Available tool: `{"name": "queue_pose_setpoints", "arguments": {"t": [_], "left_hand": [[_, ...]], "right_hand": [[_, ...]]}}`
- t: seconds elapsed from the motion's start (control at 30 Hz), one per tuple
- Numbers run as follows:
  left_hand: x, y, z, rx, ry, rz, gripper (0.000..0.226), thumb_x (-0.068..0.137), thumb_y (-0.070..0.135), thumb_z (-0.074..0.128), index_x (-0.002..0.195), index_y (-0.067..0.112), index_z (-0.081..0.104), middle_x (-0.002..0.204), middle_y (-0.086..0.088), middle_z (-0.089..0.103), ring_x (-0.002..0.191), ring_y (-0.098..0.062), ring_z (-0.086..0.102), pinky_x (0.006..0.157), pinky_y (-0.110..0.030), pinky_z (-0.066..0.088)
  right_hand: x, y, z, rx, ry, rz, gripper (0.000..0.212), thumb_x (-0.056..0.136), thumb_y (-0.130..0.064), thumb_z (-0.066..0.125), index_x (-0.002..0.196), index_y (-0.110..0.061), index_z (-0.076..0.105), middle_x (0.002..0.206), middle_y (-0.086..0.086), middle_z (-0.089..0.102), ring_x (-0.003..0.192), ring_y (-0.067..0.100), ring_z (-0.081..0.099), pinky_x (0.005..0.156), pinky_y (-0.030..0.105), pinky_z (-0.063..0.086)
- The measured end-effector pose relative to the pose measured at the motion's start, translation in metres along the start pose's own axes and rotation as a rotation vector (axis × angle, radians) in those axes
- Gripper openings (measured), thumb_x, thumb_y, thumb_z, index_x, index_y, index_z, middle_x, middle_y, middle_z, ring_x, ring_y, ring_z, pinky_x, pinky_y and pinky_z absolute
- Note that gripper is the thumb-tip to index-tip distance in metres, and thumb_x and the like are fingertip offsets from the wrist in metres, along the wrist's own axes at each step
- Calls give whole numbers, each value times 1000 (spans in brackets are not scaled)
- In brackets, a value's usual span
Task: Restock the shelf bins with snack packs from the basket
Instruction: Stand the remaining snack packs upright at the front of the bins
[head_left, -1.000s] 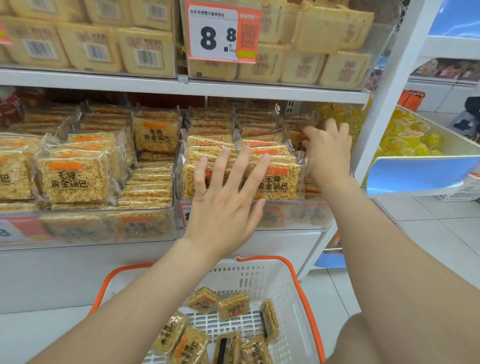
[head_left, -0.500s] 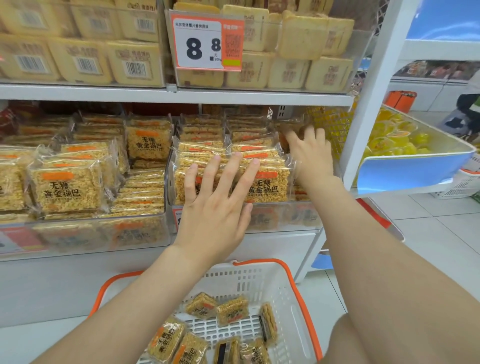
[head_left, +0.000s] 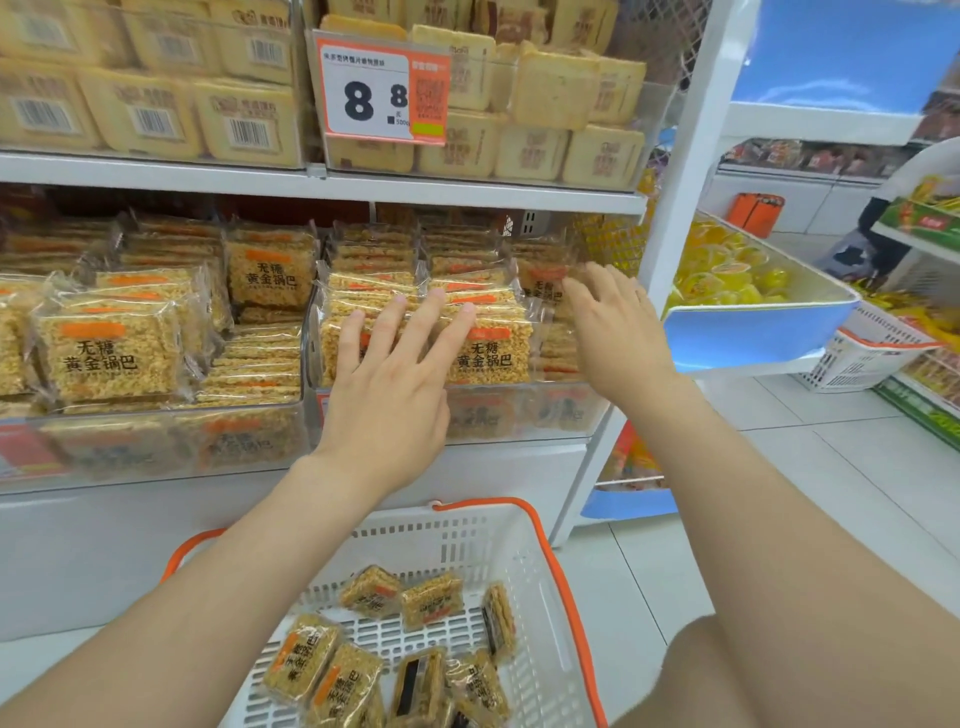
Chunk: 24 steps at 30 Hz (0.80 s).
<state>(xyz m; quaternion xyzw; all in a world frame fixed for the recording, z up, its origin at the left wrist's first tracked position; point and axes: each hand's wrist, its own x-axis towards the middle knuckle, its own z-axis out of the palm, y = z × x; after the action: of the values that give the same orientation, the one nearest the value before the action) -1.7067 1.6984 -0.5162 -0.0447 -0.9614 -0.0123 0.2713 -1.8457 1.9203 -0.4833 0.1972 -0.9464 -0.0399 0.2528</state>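
Snack packs (head_left: 304, 666) lie loose in our basket (head_left: 415, 545); more fill the shelf bin (head_left: 519, 415) above. Our left hand (head_left: 389, 395) presses the front row, fingers straight and spread; our right hand (head_left: 618, 332), fingers loose, touches the rightmost packs.

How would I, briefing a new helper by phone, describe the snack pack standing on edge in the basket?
Find the white plastic basket with orange handles in front of the white metal shelf. Near its right wall, one clear-wrapped golden puffed-rice snack pack stands on its thin edge. The other packs beside it lie flat.
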Motion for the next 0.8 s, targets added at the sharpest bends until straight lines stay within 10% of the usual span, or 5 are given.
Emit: {"name": "queue_pose_setpoints", "arguments": {"t": [0.17,0.27,0.5,0.7,0.8], "left_hand": [[-10,5,3,-152,291,128,50,90,-3,63,138,9,63,159,-14,48,155,-35,34,125,-56,25],[-25,13,20,-216,436,279,16,88,-3,64,98,6,73,115,-13,69,105,-37,63,84,-47,46],[-82,23,101,-368,-182,277,15,86,26,51,74,21,58,66,7,55,50,-23,51,43,-32,41],[-130,23,155,-207,-841,200,16,95,28,43,83,31,53,79,9,58,70,-16,55,62,-38,50],[-148,29,175,-156,-989,211,23,103,21,45,118,24,63,102,0,60,94,-21,58,79,-41,51]], "right_hand": [[-41,-9,-33,374,15,-31,28,99,-7,49,125,-13,55,101,5,59,95,30,53,76,44,45],[-69,-26,-48,599,-183,-160,20,94,-9,45,110,-21,50,74,-8,54,74,19,53,67,42,43],[-96,-68,-23,325,-981,-250,40,103,-20,50,144,-21,48,124,6,56,99,21,57,76,36,47],[-100,-101,15,83,-1148,-360,54,105,-23,45,158,-25,38,151,5,51,131,31,56,104,47,52],[-95,-110,25,58,-1201,-408,63,106,-22,43,165,-27,24,161,3,41,136,32,52,109,50,49]]}}
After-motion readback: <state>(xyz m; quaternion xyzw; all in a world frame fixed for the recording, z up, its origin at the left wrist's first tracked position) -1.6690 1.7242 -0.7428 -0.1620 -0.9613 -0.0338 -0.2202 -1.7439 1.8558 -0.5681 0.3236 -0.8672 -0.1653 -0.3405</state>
